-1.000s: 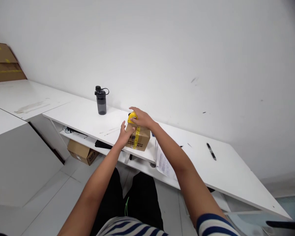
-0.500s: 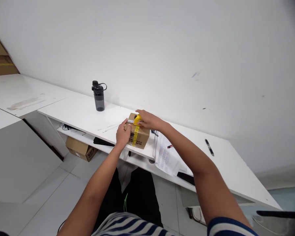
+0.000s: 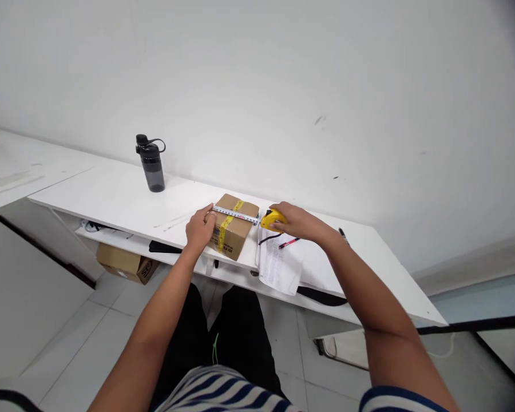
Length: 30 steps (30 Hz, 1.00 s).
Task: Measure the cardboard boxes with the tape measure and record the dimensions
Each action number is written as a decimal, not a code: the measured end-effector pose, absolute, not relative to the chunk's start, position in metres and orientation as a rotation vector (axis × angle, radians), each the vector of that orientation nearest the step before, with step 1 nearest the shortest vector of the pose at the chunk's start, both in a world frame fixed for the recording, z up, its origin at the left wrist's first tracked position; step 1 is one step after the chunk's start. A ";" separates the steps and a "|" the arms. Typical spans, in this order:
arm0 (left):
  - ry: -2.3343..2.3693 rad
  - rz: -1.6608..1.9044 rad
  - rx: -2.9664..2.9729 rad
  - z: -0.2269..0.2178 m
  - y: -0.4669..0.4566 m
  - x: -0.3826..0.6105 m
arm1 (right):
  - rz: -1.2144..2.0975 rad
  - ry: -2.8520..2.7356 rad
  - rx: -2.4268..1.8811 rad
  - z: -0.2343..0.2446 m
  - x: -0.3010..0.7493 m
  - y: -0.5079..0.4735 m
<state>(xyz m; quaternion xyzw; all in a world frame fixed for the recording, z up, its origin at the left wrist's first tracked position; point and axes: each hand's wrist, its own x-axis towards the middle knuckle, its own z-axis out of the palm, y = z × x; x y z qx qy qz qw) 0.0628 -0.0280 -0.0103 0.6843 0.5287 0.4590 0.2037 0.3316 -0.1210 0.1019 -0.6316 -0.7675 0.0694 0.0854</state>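
A small cardboard box [image 3: 243,233] with yellow tape across it sits at the front of the white desk. My right hand [image 3: 298,222] grips a yellow tape measure [image 3: 273,218] just past the box's right edge. Its pulled-out blade [image 3: 236,214] lies across the box top from left to right. At the box's left edge, my left hand [image 3: 200,229] is closed on the end of the blade, thumb on top and fingers against the side of the box. The fingertips there are partly hidden.
Papers [image 3: 278,266] with a red pen [image 3: 288,243] lie right of the box. A dark water bottle [image 3: 153,170] stands by the wall at the left. Below is an open shelf, with another carton [image 3: 124,263] under it. A black pen [image 3: 343,234] is partly behind my right arm.
My right hand has moved right with the tape measure, drawing the blade out across the box top. My left hand stays at the box's left edge. The view has shifted slightly right.
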 end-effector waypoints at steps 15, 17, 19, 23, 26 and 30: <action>1.236 1.381 1.599 -0.022 -0.028 0.069 | 0.193 -2.194 -1.397 0.075 0.249 -0.058; 1.250 1.389 1.535 -0.021 -0.029 0.068 | 0.208 -2.151 -1.325 0.069 0.230 -0.046; 1.258 1.401 1.444 -0.022 -0.030 0.065 | 0.236 -2.096 -1.250 0.067 0.215 -0.036; 1.153 1.447 1.274 -0.031 -0.036 0.043 | 0.298 -1.921 -1.229 0.082 0.217 -0.030; 1.056 1.450 1.248 -0.042 -0.045 0.019 | 0.369 -1.784 -1.260 0.097 0.242 -0.033; 1.049 1.482 1.348 -0.058 -0.047 -0.006 | 0.469 -1.763 -1.267 0.090 0.266 -0.037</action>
